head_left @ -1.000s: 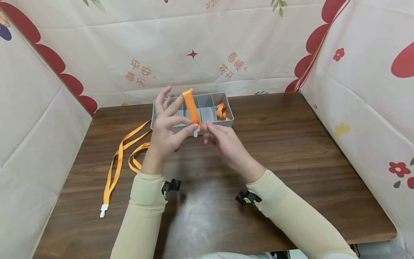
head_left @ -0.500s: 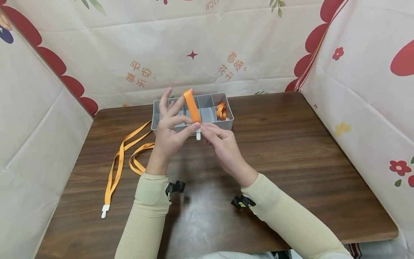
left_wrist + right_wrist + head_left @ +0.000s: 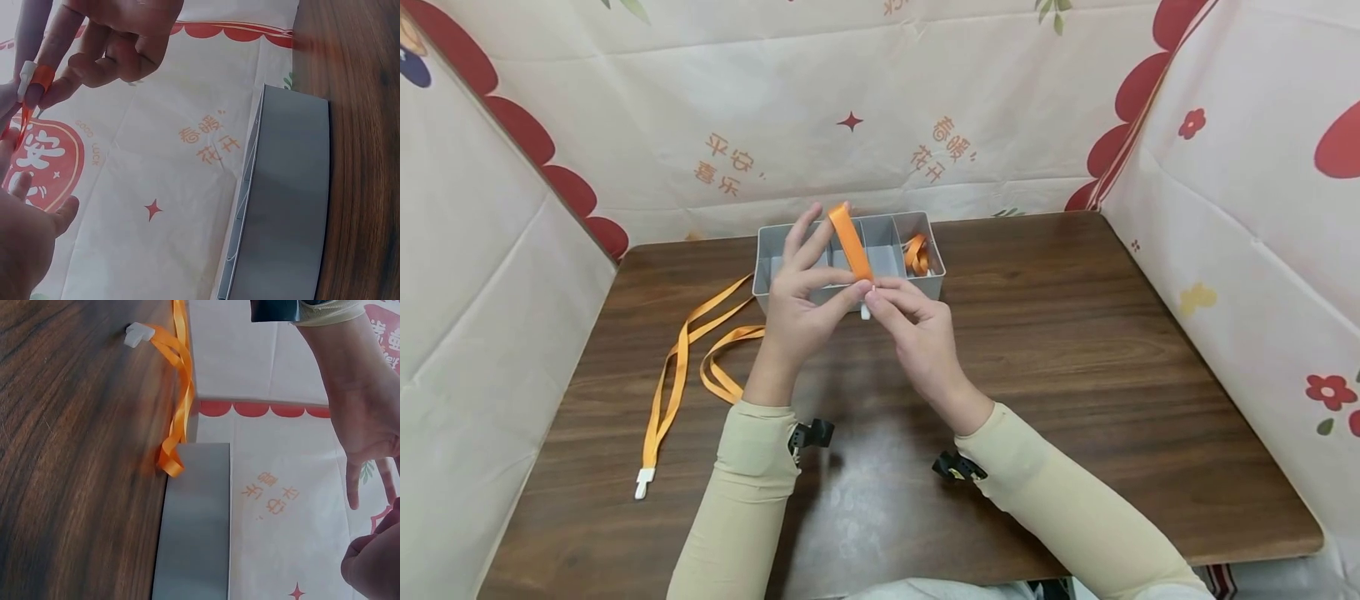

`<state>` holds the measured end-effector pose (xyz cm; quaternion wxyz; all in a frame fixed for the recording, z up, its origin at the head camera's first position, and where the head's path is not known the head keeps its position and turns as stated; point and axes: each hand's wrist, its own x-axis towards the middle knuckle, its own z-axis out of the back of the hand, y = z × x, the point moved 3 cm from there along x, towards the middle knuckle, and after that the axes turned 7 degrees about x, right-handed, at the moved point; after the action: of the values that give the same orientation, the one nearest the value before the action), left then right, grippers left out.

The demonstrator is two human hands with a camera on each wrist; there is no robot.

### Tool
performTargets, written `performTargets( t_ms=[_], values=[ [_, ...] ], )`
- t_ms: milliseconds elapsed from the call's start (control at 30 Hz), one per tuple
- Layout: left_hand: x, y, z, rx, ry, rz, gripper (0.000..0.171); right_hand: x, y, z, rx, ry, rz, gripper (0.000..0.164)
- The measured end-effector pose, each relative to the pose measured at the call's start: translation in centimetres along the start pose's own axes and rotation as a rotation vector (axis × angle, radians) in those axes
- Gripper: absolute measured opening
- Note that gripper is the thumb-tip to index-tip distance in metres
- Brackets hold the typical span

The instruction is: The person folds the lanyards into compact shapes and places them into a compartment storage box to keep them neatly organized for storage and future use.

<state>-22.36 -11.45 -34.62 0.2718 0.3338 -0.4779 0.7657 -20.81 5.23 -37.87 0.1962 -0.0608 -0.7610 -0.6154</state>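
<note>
An orange lanyard (image 3: 852, 242) is looped over a raised finger of my left hand (image 3: 797, 312), which holds its lower part near the thumb tip. My right hand (image 3: 919, 329) pinches the same lanyard at its lower end, thumb against the left thumb. From between the hands pokes the lanyard's white clip (image 3: 865, 312). In the left wrist view the clip (image 3: 26, 78) and a bit of orange strap (image 3: 42, 76) show at the fingertips. The right wrist view shows both hands at its right edge, but the held lanyard is out of sight there.
Behind the hands stands a grey compartment box (image 3: 762, 287), with a coiled orange lanyard (image 3: 916, 255) in its right compartment. Loose orange lanyards (image 3: 681, 350) lie left of it on the wooden table (image 3: 1075, 375), one ending in a white clip (image 3: 644, 482). Printed cloth (image 3: 850, 67) surrounds the table.
My right hand has come in against the left thumb and now pinches the lanyard's end by the clip. Both hands shifted slightly right.
</note>
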Motion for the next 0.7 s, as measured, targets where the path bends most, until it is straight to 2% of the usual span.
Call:
performTargets(
  t_ms=[133, 300, 400, 700],
  values=[
    [0.1, -0.1, 0.0, -0.049, -0.003, 0.022, 0.002, 0.1, 0.2, 0.0, 0.003, 0.021, 0.007, 0.023],
    [0.2, -0.3, -0.2, -0.241, -0.005, 0.064, 0.007, 0.1, 0.6, -0.1, 0.002, 0.027, 0.031, 0.021],
    [0.2, -0.6, -0.4, -0.338, -0.035, 0.103, 0.011, 0.2, 0.8, -0.2, -0.014, 0.023, 0.054, 0.02],
    [0.4, -0.9, -0.6, -0.384, -0.138, 0.242, 0.016, 0.1, 1.4, -0.4, -0.142, 0.041, 0.152, 0.014]
  ],
)
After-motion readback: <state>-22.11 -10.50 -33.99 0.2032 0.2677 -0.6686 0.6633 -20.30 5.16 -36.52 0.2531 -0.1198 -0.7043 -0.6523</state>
